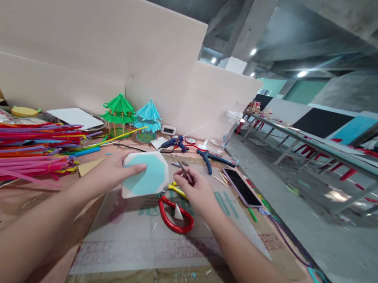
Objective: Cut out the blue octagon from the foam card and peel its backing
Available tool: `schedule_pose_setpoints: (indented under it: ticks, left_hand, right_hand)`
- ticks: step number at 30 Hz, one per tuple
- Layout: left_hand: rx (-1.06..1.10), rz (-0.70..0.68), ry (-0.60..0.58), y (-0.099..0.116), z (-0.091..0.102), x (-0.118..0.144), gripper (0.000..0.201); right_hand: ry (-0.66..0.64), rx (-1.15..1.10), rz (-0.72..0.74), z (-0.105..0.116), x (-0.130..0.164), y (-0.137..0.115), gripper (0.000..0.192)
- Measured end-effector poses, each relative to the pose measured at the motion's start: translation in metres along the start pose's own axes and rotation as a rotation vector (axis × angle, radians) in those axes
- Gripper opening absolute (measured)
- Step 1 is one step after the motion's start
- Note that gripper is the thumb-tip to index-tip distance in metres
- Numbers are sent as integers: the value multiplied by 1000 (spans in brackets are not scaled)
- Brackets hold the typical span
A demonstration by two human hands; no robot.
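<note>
My left hand is closed on a piece of white card bearing a light-blue many-sided shape, its thumb lying across the front. To the right of the card, my right hand pinches a slim, dark metal tool; its exact kind is unclear. Below the hands lie red-handled scissors, with a small white scrap by the loop. A yellow-handled tool shows partly behind my right fingers. Under these is a whitish sheet with green and red print.
Bundles of coloured pipe cleaners or strips fill the left side. Green and blue umbrella-roofed models stand behind. A blue glue gun, blue-handled pliers, a phone and a clear jar lie or stand farther right.
</note>
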State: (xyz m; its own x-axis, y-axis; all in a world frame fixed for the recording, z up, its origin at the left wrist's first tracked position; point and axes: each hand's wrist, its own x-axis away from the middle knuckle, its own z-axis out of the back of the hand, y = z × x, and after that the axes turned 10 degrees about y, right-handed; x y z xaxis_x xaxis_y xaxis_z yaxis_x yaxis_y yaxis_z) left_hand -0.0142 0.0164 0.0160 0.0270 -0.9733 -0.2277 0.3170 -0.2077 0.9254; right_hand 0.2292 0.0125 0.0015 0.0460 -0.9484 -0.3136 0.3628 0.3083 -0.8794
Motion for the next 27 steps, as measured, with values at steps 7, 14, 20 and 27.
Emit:
schedule_pose_setpoints:
  ticks: [7, 14, 20, 27]
  left_hand:
    - [21, 79, 79, -3, 7, -6, 66]
    - [37, 69, 75, -3, 7, -6, 69]
    - [26, 26, 100, -6, 7, -8, 68]
    - [-19, -50, -22, 4, 3, 3, 54]
  right_hand:
    - [-700, 455, 138, 38, -10, 1, 33]
    - [-704, 621, 130, 23, -5, 7, 20]
    - [-967, 28, -54, 43, -2, -15, 38]
    - [-710, -243, 27, 37, 8, -26, 46]
